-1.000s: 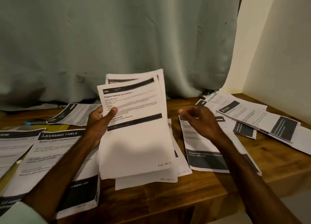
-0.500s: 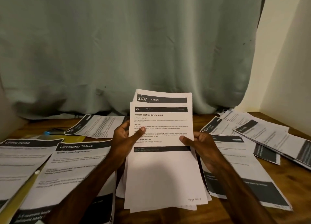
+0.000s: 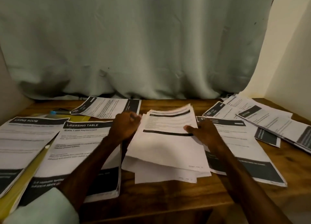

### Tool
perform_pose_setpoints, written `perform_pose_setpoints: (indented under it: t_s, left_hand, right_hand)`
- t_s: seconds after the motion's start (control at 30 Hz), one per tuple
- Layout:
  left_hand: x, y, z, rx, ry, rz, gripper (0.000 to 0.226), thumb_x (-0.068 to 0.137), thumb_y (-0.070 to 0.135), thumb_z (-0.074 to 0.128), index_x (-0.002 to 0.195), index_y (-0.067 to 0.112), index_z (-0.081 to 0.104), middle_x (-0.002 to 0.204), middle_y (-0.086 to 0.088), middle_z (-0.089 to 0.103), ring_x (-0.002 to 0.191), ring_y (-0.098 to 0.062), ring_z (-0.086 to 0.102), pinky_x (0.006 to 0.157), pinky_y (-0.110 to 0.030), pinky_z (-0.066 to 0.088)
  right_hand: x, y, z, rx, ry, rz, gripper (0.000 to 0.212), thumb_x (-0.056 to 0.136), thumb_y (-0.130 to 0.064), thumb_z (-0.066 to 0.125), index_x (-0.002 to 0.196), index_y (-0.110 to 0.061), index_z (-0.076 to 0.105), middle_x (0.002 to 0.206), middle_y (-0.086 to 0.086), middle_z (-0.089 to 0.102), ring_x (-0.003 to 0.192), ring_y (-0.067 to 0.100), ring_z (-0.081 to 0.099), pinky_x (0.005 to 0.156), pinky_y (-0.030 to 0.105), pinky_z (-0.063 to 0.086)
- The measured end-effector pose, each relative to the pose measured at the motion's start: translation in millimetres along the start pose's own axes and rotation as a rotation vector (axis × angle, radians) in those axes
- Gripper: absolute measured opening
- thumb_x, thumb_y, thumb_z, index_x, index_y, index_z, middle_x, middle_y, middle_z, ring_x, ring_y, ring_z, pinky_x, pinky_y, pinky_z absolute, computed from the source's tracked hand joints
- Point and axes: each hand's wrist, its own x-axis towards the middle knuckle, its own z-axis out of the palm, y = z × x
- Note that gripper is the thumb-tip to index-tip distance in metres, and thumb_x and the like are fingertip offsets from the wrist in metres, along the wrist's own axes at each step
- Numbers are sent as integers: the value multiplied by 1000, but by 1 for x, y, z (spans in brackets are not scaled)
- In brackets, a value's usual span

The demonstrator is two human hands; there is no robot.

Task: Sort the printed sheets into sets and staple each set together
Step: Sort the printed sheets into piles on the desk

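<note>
sheet stack long axis 6–12 o'clock, both hands equally near | left hand grips 9 o'clock edge | right hand thumb-pinches 3 o'clock edge

The middle stack of white printed sheets, each with black bars at the header and mid-page, lies loosely fanned on the tabletop. Its far edges are splayed apart, and the left hand and right hand grip its sides. Just left lies the DRESSING TABLE pile, then the LIVING ROOM pile. A back sheet lies crosswise. To the right are a near pile and an overlapping corner spread.
</note>
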Motion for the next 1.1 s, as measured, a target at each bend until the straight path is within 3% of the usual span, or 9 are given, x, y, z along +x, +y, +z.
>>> perform_pose_setpoints:
  t_s: [0.07,0.2,0.3,0.47,0.7,0.83,0.93,1.0,1.1]
  left_hand:
    - [0,-10,5,164,-98,-36,30,96,42,67,95,12,68,89,0,67,94,-22,66,72,-27,42]
    - [-9,-12,14,289,-171,27,59,93,49,70,133,8,57,127,-10,63,120,-27,58,96,-34,45]
    - [-15,-7,15,269,-155,67,60,93,48,69,134,7,55,132,-11,62,121,-26,56,88,-25,37]
    - [-23,11,12,141,-172,26,62,91,39,76,137,6,50,135,-11,61,123,-26,59,82,-23,39]
    - [-20,16,3,-54,-161,-107,55,85,31,84,127,4,62,130,-12,67,116,-27,65,80,-26,47]
    - [-19,12,5,-92,-214,-142,51,84,36,84,125,11,70,128,-8,71,112,-23,69,84,-28,55]
    - [-22,15,9,-274,-263,-165,49,85,24,84,129,12,68,130,2,68,113,-17,67,83,-20,54]
    - [-24,18,12,-363,-276,-207,49,86,18,83,131,10,66,134,-4,67,118,-22,67,95,-29,54]
    - [-26,27,8,-422,-287,-208,42,92,12,76,132,8,64,135,-8,66,119,-25,67,91,-29,51]
  right_hand:
    - [-4,5,10,-205,13,-122,43,94,-33,72,131,-13,67,137,5,66,122,26,64,97,31,46]
    - [-9,9,21,-422,123,-171,64,85,-47,79,131,-8,60,132,10,66,119,30,62,90,33,49]
    - [-15,7,30,-529,63,-134,67,82,-51,81,128,-8,56,130,14,62,119,33,59,94,41,53]
    - [-17,3,37,-618,41,-153,56,88,-46,76,125,-7,57,131,16,59,119,34,56,91,39,51]
    - [-16,1,34,-540,32,-117,63,84,-43,82,129,-9,55,131,13,60,121,33,57,96,43,52]
    - [-14,-1,31,-506,-1,-86,72,79,-45,85,132,-9,54,133,14,61,120,35,58,97,45,53]
    - [-10,1,31,-470,-16,-74,75,77,-44,87,134,-9,53,133,12,62,118,31,61,92,37,53]
    - [-12,1,32,-458,-33,-77,75,79,-43,86,136,-9,52,137,10,61,121,29,59,86,29,46]
    - [-10,6,31,-374,-64,-97,74,79,-43,86,137,-11,54,139,7,61,122,25,60,86,25,42]
